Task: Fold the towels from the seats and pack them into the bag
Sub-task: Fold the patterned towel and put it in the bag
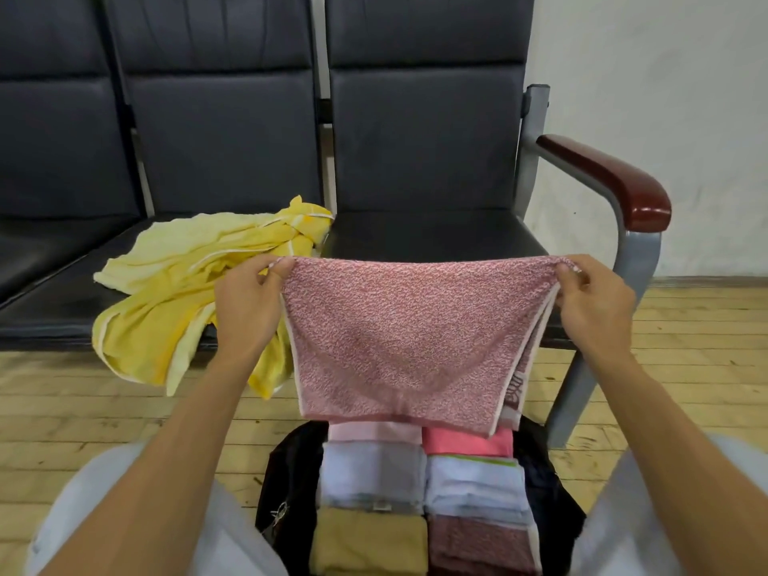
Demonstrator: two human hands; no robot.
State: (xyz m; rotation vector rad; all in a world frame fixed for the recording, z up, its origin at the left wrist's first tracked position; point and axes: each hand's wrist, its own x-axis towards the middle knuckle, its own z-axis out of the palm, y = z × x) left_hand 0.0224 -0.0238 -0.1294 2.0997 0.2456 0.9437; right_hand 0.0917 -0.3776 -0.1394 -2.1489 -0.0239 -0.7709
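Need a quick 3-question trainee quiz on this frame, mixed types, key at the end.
1. True or false: the yellow towel lies unfolded on a seat.
2. The left hand and right hand pinch the pink towel at its: A) top corners B) bottom hem C) middle.
3. Fill in: the folded towels in the black bag lie in ___ columns.
Key: 1 true; 2 A; 3 two.

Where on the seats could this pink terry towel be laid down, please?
The black padded seat beside the brown armrest is bare. The crumpled yellow towel crowds the middle seat; the black bag is packed full.
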